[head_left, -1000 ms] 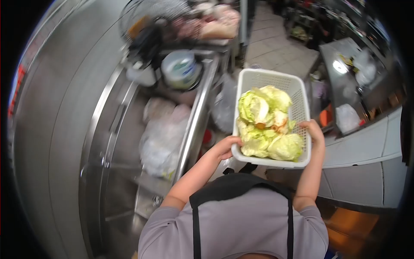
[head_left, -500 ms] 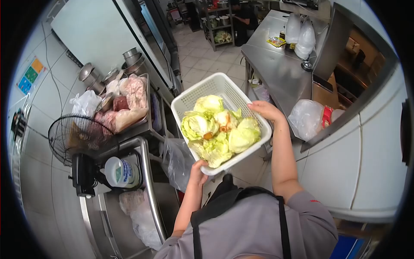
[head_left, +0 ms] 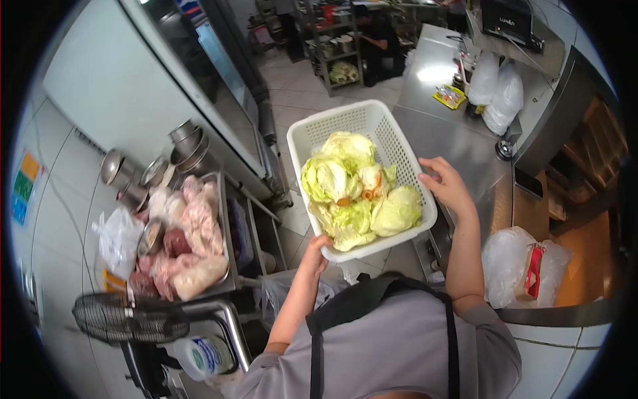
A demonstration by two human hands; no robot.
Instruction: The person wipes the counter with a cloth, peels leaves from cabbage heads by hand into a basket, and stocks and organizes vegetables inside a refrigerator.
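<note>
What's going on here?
A person is holding up a white basket of lettuce. The left hand grips its near corner; the right hand is at the rim on the other side. Raw meat lies on a tray to the left, a steel counter stands to the right, and another person is farther back.

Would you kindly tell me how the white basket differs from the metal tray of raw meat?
The white basket is perforated plastic, while the metal tray looks shallower. The basket holds lettuce; the tray holds raw meat. The basket is held up between left hand and right hand; the tray rests untouched. Both are open-topped.
</note>
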